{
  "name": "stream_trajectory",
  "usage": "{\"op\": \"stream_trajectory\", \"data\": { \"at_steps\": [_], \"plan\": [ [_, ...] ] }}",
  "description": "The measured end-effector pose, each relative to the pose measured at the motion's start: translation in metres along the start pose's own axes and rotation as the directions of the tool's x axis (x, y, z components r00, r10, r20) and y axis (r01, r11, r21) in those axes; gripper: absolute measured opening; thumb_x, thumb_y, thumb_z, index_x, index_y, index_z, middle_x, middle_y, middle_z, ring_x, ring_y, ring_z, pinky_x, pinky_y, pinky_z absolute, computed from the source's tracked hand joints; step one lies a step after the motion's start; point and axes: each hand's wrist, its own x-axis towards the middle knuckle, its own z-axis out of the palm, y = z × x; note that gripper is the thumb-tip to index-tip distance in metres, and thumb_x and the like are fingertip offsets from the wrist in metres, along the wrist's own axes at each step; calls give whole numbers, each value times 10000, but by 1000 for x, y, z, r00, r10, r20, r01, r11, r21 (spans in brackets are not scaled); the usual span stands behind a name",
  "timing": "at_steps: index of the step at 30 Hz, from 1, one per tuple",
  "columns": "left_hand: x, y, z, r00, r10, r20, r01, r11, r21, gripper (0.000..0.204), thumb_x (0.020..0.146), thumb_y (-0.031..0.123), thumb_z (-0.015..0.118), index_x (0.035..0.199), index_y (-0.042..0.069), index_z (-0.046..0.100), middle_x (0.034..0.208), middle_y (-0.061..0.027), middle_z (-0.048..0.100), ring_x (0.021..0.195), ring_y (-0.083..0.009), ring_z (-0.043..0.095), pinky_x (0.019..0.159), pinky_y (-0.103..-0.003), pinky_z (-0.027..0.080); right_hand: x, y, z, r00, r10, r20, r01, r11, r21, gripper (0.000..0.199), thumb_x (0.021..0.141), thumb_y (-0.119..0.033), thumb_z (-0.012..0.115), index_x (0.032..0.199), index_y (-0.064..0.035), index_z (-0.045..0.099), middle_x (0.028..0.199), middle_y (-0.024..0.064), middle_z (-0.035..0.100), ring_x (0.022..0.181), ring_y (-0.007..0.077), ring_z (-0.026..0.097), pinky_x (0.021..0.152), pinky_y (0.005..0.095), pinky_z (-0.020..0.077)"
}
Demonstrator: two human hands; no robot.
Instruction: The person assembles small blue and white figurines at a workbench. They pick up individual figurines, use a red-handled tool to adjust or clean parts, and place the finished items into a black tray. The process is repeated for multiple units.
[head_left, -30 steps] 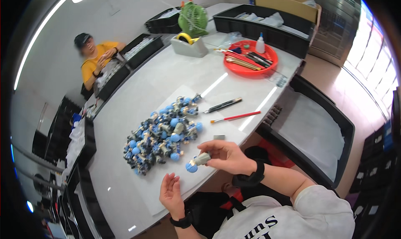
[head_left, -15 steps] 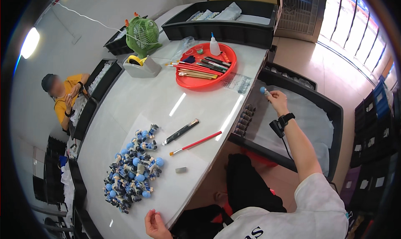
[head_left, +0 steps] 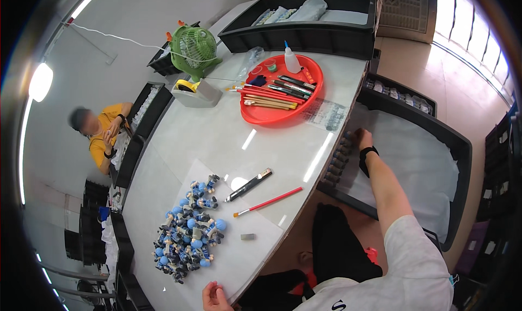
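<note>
The right hand point(head_left: 363, 139), grip unclear, touches a row of small dark figurines point(head_left: 338, 158) in a black plastic crate point(head_left: 459, 148).

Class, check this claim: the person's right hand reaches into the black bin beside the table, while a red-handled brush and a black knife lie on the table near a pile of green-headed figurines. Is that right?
Not quite. The head view shows the figurines have blue heads, not green. The rest holds: the right hand reaches into the black bin beside the table, and the red-handled brush and black knife lie near the pile.
</note>
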Motion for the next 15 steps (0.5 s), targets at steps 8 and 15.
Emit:
{"op": "stream_trajectory", "data": {
  "at_steps": [8,15],
  "plan": [
    [0,-25,-13,997,81,21,-80,996,-41,228,795,-17,507,1018,-61,533,922,-106,578,805,-150,553,753,-258,448,-1,-13,17,967,-140,214,148,989,-25,260,786,-268,554,872,-33,626,865,184,612,868,335,578,737,379,466],
    [8,-21,-14,993,118,-27,-119,992,-37,169,728,-20,576,895,-31,597,837,-88,606,744,-141,587,684,-237,470,28,21,-2,960,-280,0,269,922,278,324,806,-97,535,1100,37,512,987,171,596,934,240,575,808,310,445]
  ]
}}
